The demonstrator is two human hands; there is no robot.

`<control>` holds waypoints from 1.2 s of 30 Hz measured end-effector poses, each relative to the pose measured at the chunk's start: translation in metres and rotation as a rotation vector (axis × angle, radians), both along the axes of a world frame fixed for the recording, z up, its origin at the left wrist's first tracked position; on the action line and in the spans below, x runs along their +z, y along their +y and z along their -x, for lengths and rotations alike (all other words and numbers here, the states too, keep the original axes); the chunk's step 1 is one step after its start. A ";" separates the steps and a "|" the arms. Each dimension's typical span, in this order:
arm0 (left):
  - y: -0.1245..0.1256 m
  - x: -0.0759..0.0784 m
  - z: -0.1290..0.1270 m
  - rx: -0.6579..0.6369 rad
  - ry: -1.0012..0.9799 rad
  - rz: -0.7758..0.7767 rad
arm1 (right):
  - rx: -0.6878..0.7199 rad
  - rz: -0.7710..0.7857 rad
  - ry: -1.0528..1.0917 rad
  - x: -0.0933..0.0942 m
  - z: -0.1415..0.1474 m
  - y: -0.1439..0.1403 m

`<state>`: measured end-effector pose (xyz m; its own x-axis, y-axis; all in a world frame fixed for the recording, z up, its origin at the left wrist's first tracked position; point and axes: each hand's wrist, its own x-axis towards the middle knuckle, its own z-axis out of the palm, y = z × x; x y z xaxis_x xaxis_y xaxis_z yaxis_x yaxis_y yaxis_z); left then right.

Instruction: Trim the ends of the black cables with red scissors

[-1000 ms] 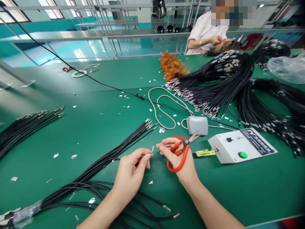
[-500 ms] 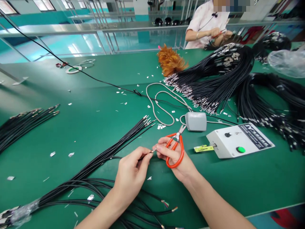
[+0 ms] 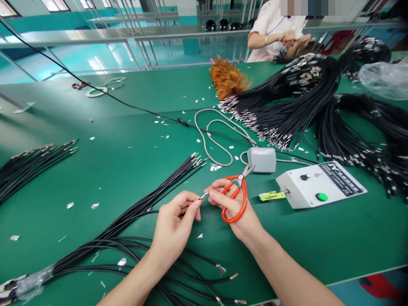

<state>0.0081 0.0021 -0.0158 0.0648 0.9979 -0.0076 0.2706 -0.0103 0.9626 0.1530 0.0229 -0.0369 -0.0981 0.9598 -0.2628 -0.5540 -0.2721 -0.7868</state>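
Observation:
My left hand (image 3: 176, 225) pinches the end of a thin black cable (image 3: 149, 211) just above the green table (image 3: 134, 127), its small metal tip pointing right. My right hand (image 3: 234, 210) grips orange-handled scissors (image 3: 237, 195), blades pointing up and right, while its thumb and forefinger touch the cable's metal tip. The two hands meet fingertip to fingertip. Below my left hand runs a bundle of black cables (image 3: 127, 221) with metal terminals at the far end.
A white control box (image 3: 318, 189) with a green button and a grey pedal (image 3: 262, 159) lie right of my hands. Large black cable bundles (image 3: 287, 106) fill the right side, an orange feather duster (image 3: 228, 78) behind them. Another person (image 3: 277, 32) works at the far edge. Foil scraps litter the table.
My right hand has come left to the cable tip held by my left hand, and the scissors have swung so the blades point up. The view has tilted down slightly.

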 end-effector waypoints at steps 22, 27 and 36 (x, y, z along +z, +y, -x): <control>0.010 0.006 0.008 -0.146 -0.452 0.538 | -0.033 -0.188 -0.307 0.006 0.001 -0.002; 0.003 0.005 0.000 0.010 -0.194 0.263 | -0.004 -0.210 -0.332 0.006 -0.002 -0.002; 0.001 0.004 0.000 -0.010 -0.251 0.344 | -0.017 -0.302 -0.444 0.011 -0.003 -0.002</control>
